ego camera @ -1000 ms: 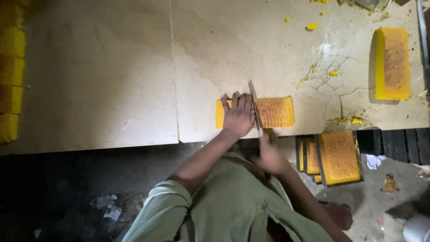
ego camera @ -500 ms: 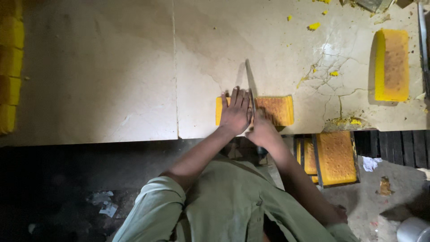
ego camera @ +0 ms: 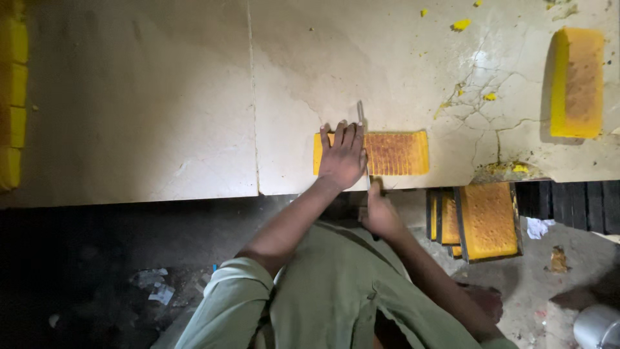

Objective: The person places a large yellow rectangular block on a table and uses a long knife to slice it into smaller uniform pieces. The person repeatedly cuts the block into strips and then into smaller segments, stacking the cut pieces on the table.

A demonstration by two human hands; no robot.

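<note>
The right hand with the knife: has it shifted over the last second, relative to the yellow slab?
Yes. The right hand has pulled back toward the person, off the near edge of the yellow slab, drawing the knife with it.

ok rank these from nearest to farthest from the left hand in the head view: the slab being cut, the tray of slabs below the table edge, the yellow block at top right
1. slab being cut: under the left hand.
2. tray of slabs: lower right, beneath the table edge.
3. yellow block: far upper right of the table.

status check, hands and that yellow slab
Left hand flat on yellow slab. Right hand gripping knife, blade across slab. Nothing in the way.
</note>
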